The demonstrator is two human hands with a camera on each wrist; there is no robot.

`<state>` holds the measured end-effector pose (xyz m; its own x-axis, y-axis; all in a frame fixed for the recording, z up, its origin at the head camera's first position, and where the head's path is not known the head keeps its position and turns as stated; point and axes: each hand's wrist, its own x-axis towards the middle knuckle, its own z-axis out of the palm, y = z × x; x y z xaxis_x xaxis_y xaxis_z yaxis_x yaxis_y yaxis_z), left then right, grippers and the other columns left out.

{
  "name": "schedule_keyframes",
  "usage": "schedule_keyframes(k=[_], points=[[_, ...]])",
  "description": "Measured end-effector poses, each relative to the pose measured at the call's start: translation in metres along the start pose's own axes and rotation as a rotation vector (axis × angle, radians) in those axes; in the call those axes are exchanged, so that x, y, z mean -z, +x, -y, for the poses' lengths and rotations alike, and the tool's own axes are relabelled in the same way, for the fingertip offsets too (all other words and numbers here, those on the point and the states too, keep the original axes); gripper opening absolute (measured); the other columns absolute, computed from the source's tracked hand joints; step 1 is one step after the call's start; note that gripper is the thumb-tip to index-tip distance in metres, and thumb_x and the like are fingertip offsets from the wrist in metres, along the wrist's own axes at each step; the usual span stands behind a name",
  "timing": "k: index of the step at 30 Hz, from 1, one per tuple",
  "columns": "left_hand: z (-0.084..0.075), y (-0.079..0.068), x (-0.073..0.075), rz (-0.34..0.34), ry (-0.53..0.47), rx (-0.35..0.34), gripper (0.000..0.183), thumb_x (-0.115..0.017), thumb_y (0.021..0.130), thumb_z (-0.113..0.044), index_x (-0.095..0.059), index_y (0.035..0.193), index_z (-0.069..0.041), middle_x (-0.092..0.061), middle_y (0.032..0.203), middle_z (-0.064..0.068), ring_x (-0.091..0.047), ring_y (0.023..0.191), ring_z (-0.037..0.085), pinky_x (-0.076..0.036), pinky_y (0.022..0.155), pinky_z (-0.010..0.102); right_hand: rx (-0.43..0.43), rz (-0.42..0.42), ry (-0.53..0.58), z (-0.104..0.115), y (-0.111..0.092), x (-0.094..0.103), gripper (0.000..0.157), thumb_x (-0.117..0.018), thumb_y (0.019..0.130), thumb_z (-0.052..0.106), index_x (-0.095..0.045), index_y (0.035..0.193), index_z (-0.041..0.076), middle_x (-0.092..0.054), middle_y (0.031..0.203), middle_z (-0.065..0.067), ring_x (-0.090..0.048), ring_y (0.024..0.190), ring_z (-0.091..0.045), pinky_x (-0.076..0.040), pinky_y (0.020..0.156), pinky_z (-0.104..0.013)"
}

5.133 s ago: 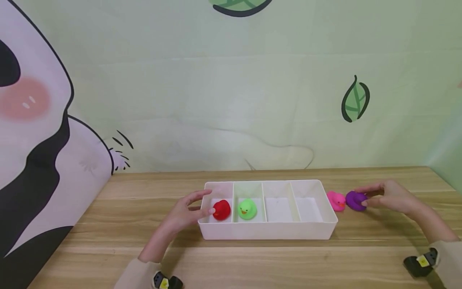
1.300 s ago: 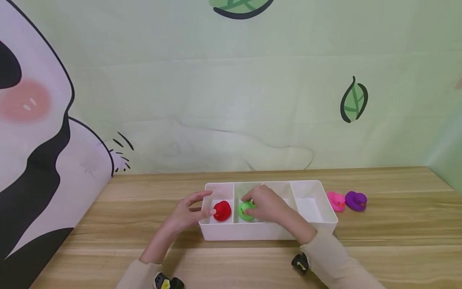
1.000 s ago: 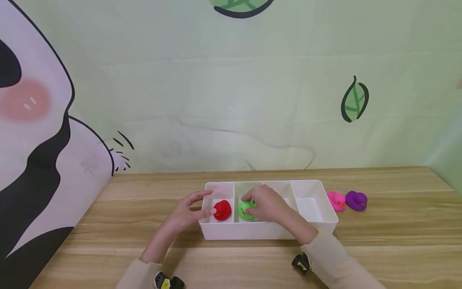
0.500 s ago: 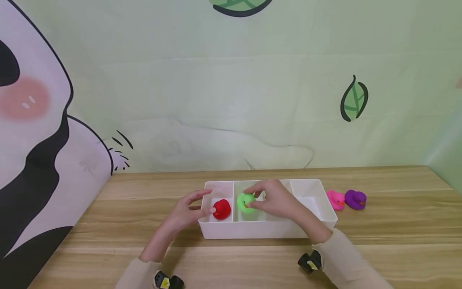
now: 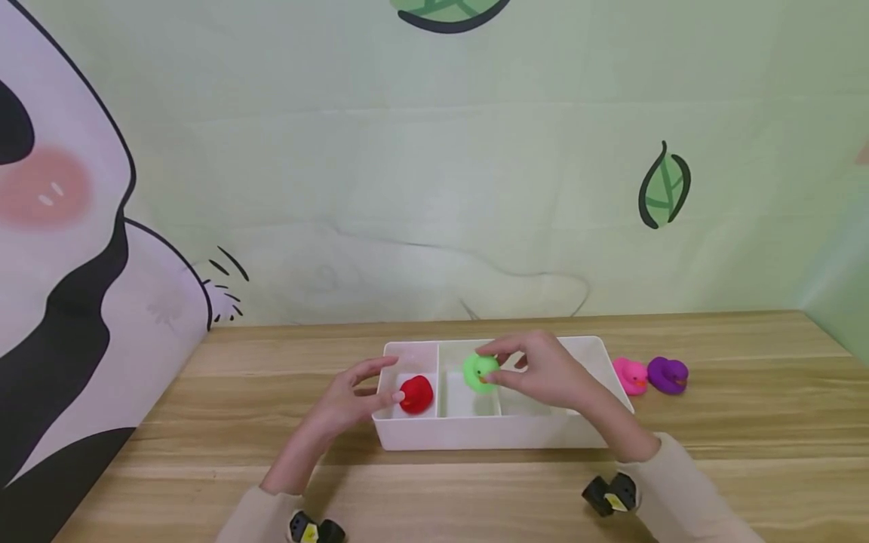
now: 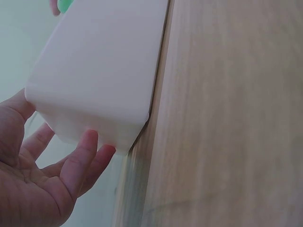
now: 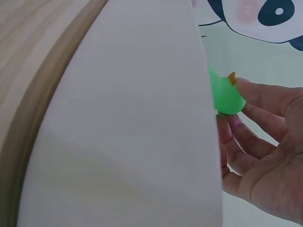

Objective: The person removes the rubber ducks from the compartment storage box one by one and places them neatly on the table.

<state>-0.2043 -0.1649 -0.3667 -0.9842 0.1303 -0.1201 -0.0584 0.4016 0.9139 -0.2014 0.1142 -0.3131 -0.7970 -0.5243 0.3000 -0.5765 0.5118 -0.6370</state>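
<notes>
A long white box [image 5: 489, 435] with several compartments stands on the wooden table. Over its second compartment from the left, my right hand [image 5: 551, 375] pinches a green rubber duck [image 5: 477, 372] between thumb and fingers. The right wrist view shows the same duck [image 7: 228, 98] beyond the box wall, its orange beak by the thumb. My left hand [image 5: 349, 400] grips the box's left end, thumb over the rim and index finger at the far corner. Several fingertips [image 6: 88, 139] meet the outer end wall in the left wrist view. A red rubber duck [image 5: 416, 394] sits in the leftmost compartment, near that thumb.
Right of the box, a pink duck [image 5: 630, 377] and a purple duck [image 5: 668, 376] sit side by side on the table [image 5: 760, 415]. Behind the table hangs a pale green backdrop [image 5: 434, 188] with a cartoon panda and leaves.
My right hand has left the purple duck, taken hold of the green duck in the second compartment, raised it and shifted it slightly right. My left hand has stayed on the box's end.
</notes>
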Motion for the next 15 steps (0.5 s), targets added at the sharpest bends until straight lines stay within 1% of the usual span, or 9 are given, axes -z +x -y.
schedule_keyframes(k=[9, 15], points=[[-0.001, -0.002, 0.001, -0.007, 0.018, -0.006, 0.056, -0.074, 0.075, -0.026, -0.053, 0.127, -0.022, -0.039, 0.138, 0.013, -0.044, 0.117, 0.043, -0.051, 0.079, 0.045, 0.001, -0.044, -0.017, -0.005, -0.017, 0.017, 0.031, -0.073, 0.076, 0.009, -0.067, 0.105, 0.001, -0.068, 0.098, -0.008, -0.059, 0.082, -0.016, -0.052, 0.066, -0.024], [-0.001, -0.001, 0.000, -0.009, 0.008, -0.008, 0.056, -0.074, 0.075, -0.026, -0.053, 0.127, -0.022, -0.040, 0.138, 0.012, -0.045, 0.116, 0.043, -0.051, 0.080, 0.045, -0.005, -0.059, -0.016, -0.008, -0.030, 0.032, 0.030, -0.072, 0.077, 0.009, -0.066, 0.106, 0.000, -0.067, 0.100, -0.010, -0.059, 0.083, -0.016, -0.052, 0.067, -0.025]])
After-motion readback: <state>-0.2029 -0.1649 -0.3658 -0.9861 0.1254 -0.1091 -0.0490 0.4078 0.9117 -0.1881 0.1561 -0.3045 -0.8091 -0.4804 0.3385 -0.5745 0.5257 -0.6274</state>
